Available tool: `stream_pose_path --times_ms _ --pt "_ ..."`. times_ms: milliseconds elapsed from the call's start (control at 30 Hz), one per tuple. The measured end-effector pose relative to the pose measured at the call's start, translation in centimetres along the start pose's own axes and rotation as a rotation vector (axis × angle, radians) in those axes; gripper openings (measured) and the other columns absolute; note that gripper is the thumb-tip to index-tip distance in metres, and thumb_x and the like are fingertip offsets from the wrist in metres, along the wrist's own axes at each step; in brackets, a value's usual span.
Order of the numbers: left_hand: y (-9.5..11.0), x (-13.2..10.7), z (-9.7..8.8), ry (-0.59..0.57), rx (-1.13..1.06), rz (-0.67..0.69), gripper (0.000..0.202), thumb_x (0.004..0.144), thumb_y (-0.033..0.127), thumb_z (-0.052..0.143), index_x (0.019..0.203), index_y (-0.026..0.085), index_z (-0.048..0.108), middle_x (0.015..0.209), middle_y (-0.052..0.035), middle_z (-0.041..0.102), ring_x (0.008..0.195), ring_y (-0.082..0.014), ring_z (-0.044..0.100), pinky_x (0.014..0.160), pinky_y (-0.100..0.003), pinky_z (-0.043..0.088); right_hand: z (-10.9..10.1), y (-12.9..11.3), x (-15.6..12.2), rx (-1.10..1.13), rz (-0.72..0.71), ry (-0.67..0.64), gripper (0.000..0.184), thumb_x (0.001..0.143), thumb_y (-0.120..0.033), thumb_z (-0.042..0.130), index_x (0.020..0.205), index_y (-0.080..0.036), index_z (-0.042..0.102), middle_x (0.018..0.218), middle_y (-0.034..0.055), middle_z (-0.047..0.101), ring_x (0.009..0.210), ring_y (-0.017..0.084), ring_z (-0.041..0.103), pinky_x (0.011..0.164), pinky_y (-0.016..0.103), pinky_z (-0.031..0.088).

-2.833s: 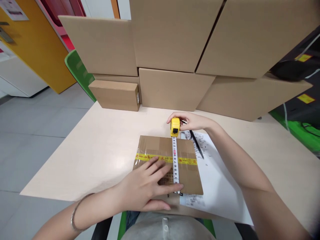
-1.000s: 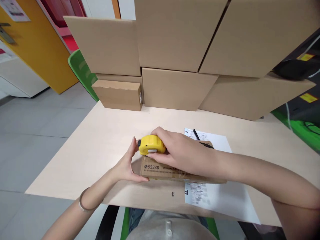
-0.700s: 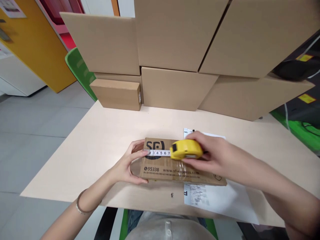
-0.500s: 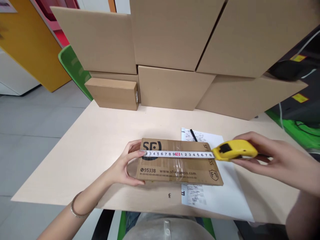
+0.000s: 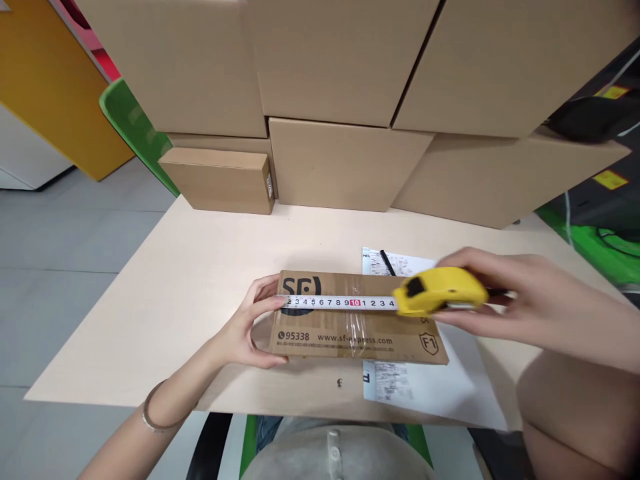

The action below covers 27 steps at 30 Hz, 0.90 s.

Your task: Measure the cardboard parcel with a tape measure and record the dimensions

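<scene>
A flat brown cardboard box (image 5: 310, 345) with SF Express print and clear tape across its middle is in front of me. My left hand (image 5: 253, 327) grips its left end, the thumb pressing the end of the white measuring blade (image 5: 335, 303) onto the top. In my right hand (image 5: 505, 293) is the yellow tape measure (image 5: 445, 290), its case over the right part of the box. The blade runs straight along the box and shows numbers up to about 14 at the case. Part of the box's right end is hidden by the case.
Under the box's right side lies a white printed sheet (image 5: 465, 393) with a black pen (image 5: 387, 262) on it. A smaller brown box (image 5: 220, 180) stands at the table's back left. Large cardboard boxes (image 5: 345, 163) are stacked along the back. A green chair (image 5: 133, 127) is beyond the left corner.
My right hand has moved left with the tape measure, and the blade showing has shortened from about 18 to about 14. My left hand keeps its hold. The view has tilted slightly.
</scene>
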<state>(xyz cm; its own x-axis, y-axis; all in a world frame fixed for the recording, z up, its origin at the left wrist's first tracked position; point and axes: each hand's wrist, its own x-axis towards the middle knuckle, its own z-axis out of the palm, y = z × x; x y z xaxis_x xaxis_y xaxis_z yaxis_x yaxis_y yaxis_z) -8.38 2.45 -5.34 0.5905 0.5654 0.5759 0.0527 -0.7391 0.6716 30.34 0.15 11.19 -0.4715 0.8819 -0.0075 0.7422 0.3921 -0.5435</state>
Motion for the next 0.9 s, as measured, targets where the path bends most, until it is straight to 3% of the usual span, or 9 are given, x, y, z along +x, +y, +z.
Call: stream_pose_path --times_ms 133,200,300,400,467,567,633,767,900 --pt "-0.6 -1.0 0.7 0.054 -0.037 -0.023 0.123 0.070 0.049 0.089 0.163 0.041 0.009 0.162 -0.0121 0.030 0.149 -0.0384 0.036 0.119 -0.058 0.039 3.2 -4.8 6.2 0.018 -0.108 -0.175 0.030 0.093 -0.053 0.064 0.105 -0.025 0.062 0.081 -0.0011 0.071 0.063 0.017 0.063 0.054 0.027 0.043" --pt "-0.9 -1.7 1.0 0.086 -0.083 -0.107 0.136 0.065 0.054 0.090 0.163 0.040 -0.002 0.163 -0.0129 0.032 0.146 -0.0405 0.041 0.120 -0.058 0.038 4.9 -6.6 8.8 0.038 -0.221 -0.225 0.029 0.095 -0.047 0.063 0.112 -0.024 0.061 0.096 0.0020 0.074 0.074 0.019 0.067 0.060 0.027 0.044" --pt "-1.0 -2.2 1.2 0.104 -0.112 -0.218 0.138 0.062 0.057 0.091 0.164 0.038 0.000 0.162 -0.0139 0.036 0.145 -0.0442 0.042 0.121 -0.060 0.034 6.2 -7.8 10.7 0.065 -0.376 -0.245 0.027 0.098 -0.039 0.062 0.119 -0.023 0.058 0.112 0.0049 0.072 0.089 0.021 0.069 0.072 0.030 0.048" --pt "-0.8 -1.9 1.0 0.160 -0.129 -0.214 0.127 0.061 0.055 0.092 0.163 0.035 0.019 0.157 -0.0139 0.042 0.142 -0.0425 0.044 0.121 -0.059 0.033 5.7 -7.5 10.3 0.085 -0.460 -0.176 0.022 0.098 -0.032 0.061 0.118 -0.023 0.059 0.116 0.0052 0.070 0.097 0.021 0.068 0.080 0.033 0.050" --pt "-0.5 -1.2 0.9 0.231 -0.194 -0.247 0.109 0.063 0.058 0.089 0.156 0.033 0.038 0.152 -0.0123 0.047 0.140 -0.0410 0.045 0.120 -0.057 0.034 4.9 -6.8 9.1 0.128 -0.420 -0.046 0.030 0.096 -0.035 0.066 0.122 -0.024 0.057 0.120 0.0056 0.069 0.100 0.022 0.068 0.081 0.033 0.052" --pt "-0.1 -0.2 1.0 0.332 -0.443 -0.441 0.087 0.073 0.065 0.078 0.147 0.030 0.050 0.149 -0.0107 0.051 0.137 -0.0390 0.048 0.116 -0.051 0.041 3.9 -5.8 6.7 0.229 -0.263 0.075 0.052 0.092 -0.045 0.070 0.138 -0.029 0.049 0.120 0.0054 0.070 0.097 0.023 0.069 0.072 0.031 0.053" --pt "0.1 0.2 1.4 0.379 -0.623 -0.607 0.080 0.079 0.066 0.071 0.146 0.029 0.050 0.147 -0.0106 0.054 0.134 -0.0385 0.052 0.109 -0.048 0.046 4.1 -5.2 5.6 0.262 -0.207 0.003 0.054 0.094 -0.046 0.068 0.140 -0.030 0.046 0.119 0.0053 0.071 0.093 0.022 0.070 0.068 0.030 0.053" --pt "0.2 0.8 2.0 0.415 -0.700 -0.757 0.068 0.082 0.063 0.069 0.137 0.026 0.057 0.141 -0.0097 0.060 0.134 -0.0376 0.052 0.107 -0.044 0.047 6.4 -4.5 5.2 0.162 -0.251 -0.136 0.039 0.095 -0.049 0.065 0.124 -0.023 0.059 0.111 0.0074 0.071 0.098 0.023 0.066 0.082 0.035 0.051" --pt "-0.3 1.6 2.1 0.427 -0.641 -0.768 0.061 0.084 0.059 0.069 0.133 0.024 0.060 0.140 -0.0086 0.061 0.137 -0.0349 0.049 0.112 -0.041 0.041 9.3 -3.8 5.8 -0.045 -0.309 -0.013 0.034 0.095 -0.051 0.063 0.109 -0.021 0.068 0.095 0.0066 0.068 0.095 0.025 0.060 0.089 0.042 0.046"
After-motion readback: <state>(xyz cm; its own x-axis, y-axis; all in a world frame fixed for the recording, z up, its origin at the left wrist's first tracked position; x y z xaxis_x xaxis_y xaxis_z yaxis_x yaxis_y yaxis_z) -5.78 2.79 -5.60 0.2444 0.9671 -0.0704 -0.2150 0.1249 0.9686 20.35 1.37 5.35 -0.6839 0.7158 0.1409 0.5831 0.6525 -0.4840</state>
